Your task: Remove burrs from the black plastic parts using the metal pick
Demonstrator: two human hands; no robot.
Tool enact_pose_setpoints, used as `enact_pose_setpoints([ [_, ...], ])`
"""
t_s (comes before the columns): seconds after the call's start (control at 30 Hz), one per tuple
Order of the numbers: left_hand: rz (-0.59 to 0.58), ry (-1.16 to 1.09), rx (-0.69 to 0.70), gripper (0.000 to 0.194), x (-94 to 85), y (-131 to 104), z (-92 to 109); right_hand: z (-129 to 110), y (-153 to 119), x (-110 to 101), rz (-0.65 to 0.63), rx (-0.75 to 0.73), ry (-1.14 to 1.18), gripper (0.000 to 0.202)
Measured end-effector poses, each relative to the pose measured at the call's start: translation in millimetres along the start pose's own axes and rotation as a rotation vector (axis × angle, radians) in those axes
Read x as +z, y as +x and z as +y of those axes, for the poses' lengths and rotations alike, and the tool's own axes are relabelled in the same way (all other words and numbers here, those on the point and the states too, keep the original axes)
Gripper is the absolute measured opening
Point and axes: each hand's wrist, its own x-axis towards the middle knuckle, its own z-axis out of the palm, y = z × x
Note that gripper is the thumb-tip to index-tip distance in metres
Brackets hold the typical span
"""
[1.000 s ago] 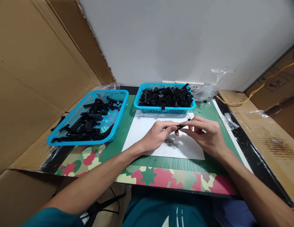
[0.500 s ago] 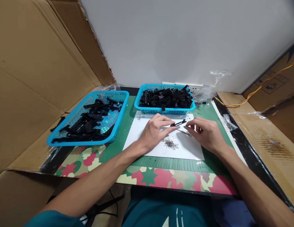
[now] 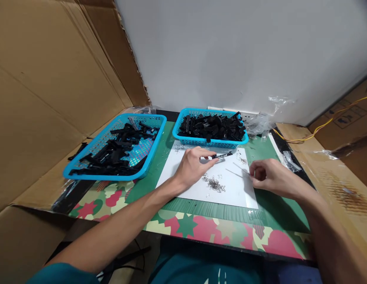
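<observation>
My left hand pinches one end of a slim black plastic part between thumb and fingers, just above the white sheet. The part's free end points right. My right hand is closed on thin metal tweezers, over the sheet's right edge. Their tips point left, apart from the black part. Whether the tips hold anything is too small to tell. Below the part lies a pile of tiny metal springs or clips, with a smaller cluster nearer my right hand.
A blue basket heaped with black parts stands behind the sheet. Another blue basket with more black parts is at the left. Clear plastic wrap lies at the back right. Cardboard walls the left side; a yellow cable runs at the right.
My right hand has drawn back to the right and toward me with the tweezers, away from the black part. My left hand keeps its pinch on the part. The view has shifted slightly.
</observation>
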Motion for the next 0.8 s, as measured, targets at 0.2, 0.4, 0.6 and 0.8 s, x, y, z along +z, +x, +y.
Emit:
enact_pose_setpoints([
  [0.2, -0.122, 0.029, 0.095, 0.016, 16.2, -6, 2, -22, 11, 3, 0.159, -0.110, 0.486, 0.020],
  [0.4, -0.214, 0.099, 0.232, 0.011, 21.3, -7, -3, -25, 30, 37, 0.344, -0.182, 0.350, 0.016],
  [0.6, -0.208, 0.127, 0.282, 0.013, 21.5, -9, -9, -22, 34, 46, 0.322, -0.183, 0.412, 0.010],
  [0.8, -0.223, 0.152, 0.329, 0.019, 22.9, -9, -9, -22, 32, 46, 0.295, -0.164, 0.381, 0.007],
])
